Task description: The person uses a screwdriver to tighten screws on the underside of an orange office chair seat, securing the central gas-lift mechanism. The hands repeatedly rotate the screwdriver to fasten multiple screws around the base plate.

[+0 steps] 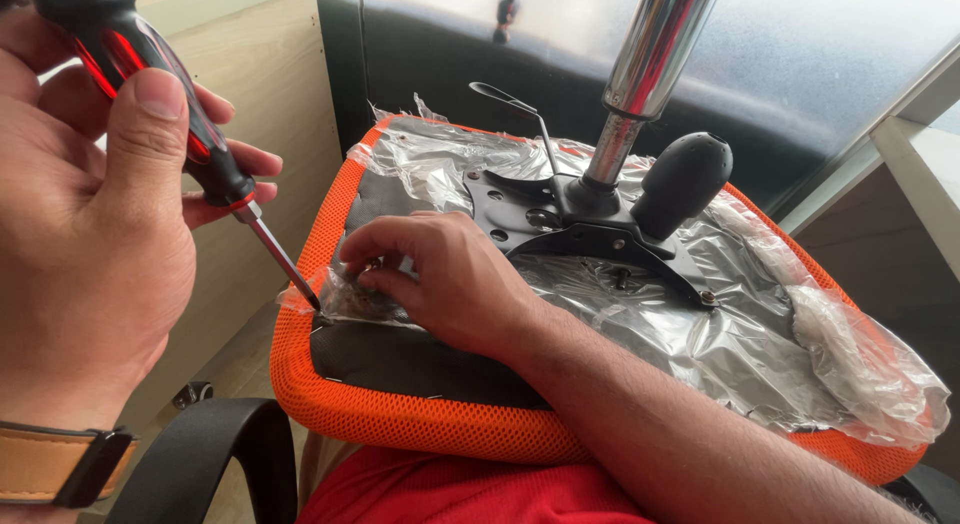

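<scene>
1. Head view: the left hand [85, 234] filled the left of the frame, its grip closed around the red-and-black handle of a screwdriver [195, 144].
2. The screwdriver's shaft slanted down to the right, its tip touching the torn plastic wrap [700, 324] at the left edge of the upturned chair seat [400, 414].
3. The right hand [440, 279] lay at the frame's centre on the seat's underside, fingers curled and pinching the wrap just beside the tip; whether they held anything small could not be told.
4. The seat, rimmed in orange mesh, rested on the person's lap over a red garment [450, 489].
5. Right of centre sat the black metal plate [570, 229] with a chrome column [650, 64] rising to the top edge, a black knob [685, 179] beside it.
6. A black armrest [215, 454] curved at the lower left.
</scene>
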